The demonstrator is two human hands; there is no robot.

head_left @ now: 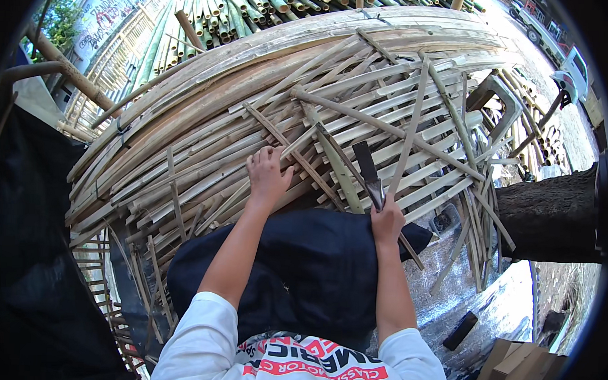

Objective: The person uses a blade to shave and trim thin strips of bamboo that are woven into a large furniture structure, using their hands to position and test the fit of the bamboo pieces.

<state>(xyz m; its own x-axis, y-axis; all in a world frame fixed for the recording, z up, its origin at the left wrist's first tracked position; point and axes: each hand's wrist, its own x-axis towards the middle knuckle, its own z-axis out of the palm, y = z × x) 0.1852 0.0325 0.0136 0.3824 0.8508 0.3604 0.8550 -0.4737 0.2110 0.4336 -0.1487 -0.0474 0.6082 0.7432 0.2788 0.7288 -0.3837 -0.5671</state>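
Note:
My right hand is closed round the handle of a broad-bladed knife. Its dark, square-ended blade points away from me, with a shiny metal collar near my fingers. To the left, my left hand has its fingers bent over a pale bamboo strip, which runs up and to the right from it. Between the hands, a greenish split bamboo piece slants across the pile. Under both hands lies a wide heap of bamboo slats, many crossing one another. Dark cloth covers my lap.
Long bundled bamboo lengths lie along the pile's far side, with green bamboo poles behind. A plastic stool stands far right, beyond a thick dark trunk. A small black block lies on the silvery sheet.

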